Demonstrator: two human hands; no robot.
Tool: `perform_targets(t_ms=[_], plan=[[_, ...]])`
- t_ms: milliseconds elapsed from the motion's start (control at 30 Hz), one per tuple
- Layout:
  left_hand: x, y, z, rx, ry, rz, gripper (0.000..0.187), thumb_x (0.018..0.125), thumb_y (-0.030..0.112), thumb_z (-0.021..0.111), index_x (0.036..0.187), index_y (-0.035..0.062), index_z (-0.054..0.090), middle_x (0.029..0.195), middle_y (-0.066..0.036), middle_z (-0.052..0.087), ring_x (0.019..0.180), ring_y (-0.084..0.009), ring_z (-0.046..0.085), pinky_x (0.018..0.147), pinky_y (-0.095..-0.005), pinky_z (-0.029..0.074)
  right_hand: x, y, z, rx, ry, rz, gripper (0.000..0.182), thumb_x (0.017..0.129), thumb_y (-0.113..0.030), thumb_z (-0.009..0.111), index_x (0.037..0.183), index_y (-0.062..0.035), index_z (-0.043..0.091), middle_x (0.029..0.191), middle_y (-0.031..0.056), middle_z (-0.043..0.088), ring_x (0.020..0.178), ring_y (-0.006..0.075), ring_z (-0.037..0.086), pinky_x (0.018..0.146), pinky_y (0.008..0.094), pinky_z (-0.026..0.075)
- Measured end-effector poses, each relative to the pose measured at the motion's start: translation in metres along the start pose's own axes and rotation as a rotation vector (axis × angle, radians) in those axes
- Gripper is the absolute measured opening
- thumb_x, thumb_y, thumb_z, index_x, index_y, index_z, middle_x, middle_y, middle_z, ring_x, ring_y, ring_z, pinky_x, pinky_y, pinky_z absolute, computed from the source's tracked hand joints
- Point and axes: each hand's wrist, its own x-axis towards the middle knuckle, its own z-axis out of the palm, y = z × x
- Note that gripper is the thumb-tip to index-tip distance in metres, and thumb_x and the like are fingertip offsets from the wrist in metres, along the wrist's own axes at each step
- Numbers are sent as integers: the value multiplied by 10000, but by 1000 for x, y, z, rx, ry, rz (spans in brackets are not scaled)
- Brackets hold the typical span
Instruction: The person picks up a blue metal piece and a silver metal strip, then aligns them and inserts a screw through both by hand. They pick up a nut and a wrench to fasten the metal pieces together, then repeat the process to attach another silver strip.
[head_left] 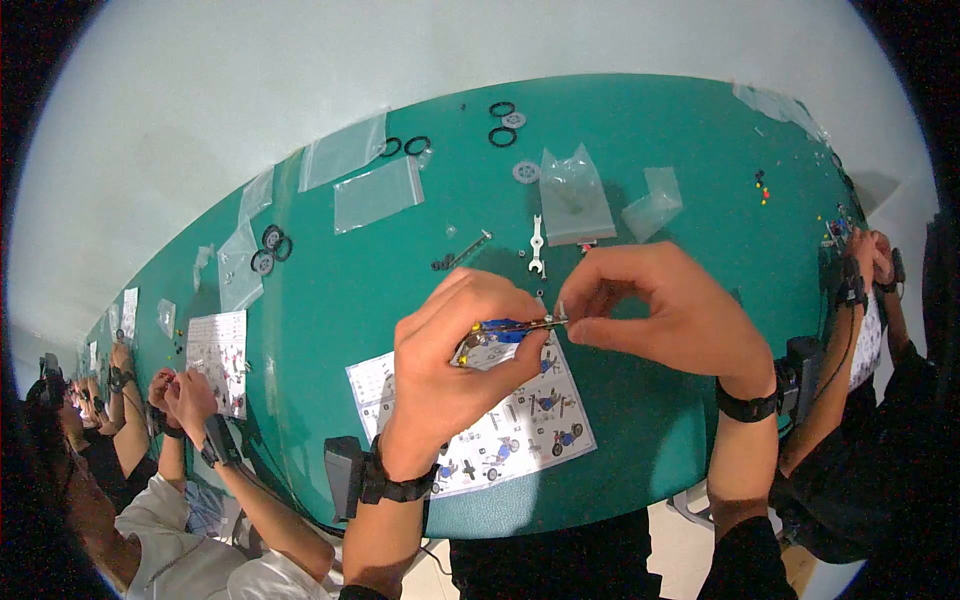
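Observation:
My left hand (455,335) is closed around a small partly built toy model (500,328) with blue, yellow and metal parts, its narrow metal end pointing right. At that end, the thumb and forefinger of my right hand (650,310) are pinched together; whatever lies between them is too small to make out. Below both hands lies a printed instruction sheet (540,420) with pictures of a blue motorcycle, partly covered by my left hand. A white plastic wrench (537,245) rests on the green table (660,420) just beyond my hands.
Clear plastic bags (577,200), black rubber rings (502,137) and grey wheels (526,172) lie toward the far edge. A long thin part (472,250) sits beyond my left hand. Co-workers' hands (190,400) are busy at left, others (870,255) at right.

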Motion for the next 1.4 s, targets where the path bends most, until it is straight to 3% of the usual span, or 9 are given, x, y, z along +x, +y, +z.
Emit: perform_targets(t_ms=[167,467,667,767,867,967,1167,1267,1400], plan=[[3,1,-7,58,25,37,300,663,-109,804,893,34,675,883,-83,717,822,-246,690,766,-338,529,2,6,-1,-55,27,17,151,901,-87,736,994,6,662,865,98,709,792,152,694,725,324,553],[5,-5,-32,202,200,20,252,693,-96,782,884,27,671,880,-89,717,825,-229,683,753,-327,541,16,55,0,-568,332,-40,189,903,-124,707,1031,3,652,911,182,697,820,354,694,739,424,546],[6,-9,-39,234,233,-12,232,711,-84,779,873,22,650,872,-94,711,820,-228,676,741,-325,538,31,58,28,-559,347,-24,265,901,-198,730,1078,-18,650,1033,166,672,885,345,689,766,448,548],[3,-12,-43,259,203,-21,230,755,-94,763,906,17,630,942,-103,705,888,-187,678,812,-291,537,40,62,35,-623,420,11,291,870,-178,774,1110,-52,668,945,111,652,831,287,658,714,383,520],[4,-14,-41,237,243,-7,228,721,-76,780,875,24,644,878,-91,709,830,-230,671,733,-321,534,49,80,31,-625,426,0,286,874,-156,762,1126,-57,669,932,115,647,854,297,659,746,403,527],[1,-17,-45,304,207,-34,217,767,-74,769,902,15,625,947,-92,710,886,-184,691,815,-291,542,54,96,16,-510,341,-5,239,895,-157,702,1114,-71,660,1029,161,642,938,370,662,802,446,538],[2,-16,-45,211,183,-92,200,785,-69,762,908,14,628,940,-85,707,895,-167,690,834,-286,544,53,75,12,-600,264,-201,191,889,-58,668,1080,-71,663,1062,164,599,947,385,639,805,451,531],[4,-19,-45,197,251,-56,216,751,-73,773,889,15,632,886,-88,712,843,-198,689,746,-296,547,56,74,6,-568,251,-179,154,885,-68,675,1039,-61,673,1018,166,610,919,386,639,789,457,525],[2,-23,-65,167,358,-154,186,808,-60,756,921,11,626,920,-83,715,874,-142,691,807,-272,549,57,69,0,-595,247,-106,121,880,-75,682,999,-52,681,946,173,619,887,386,639,775,464,517]])
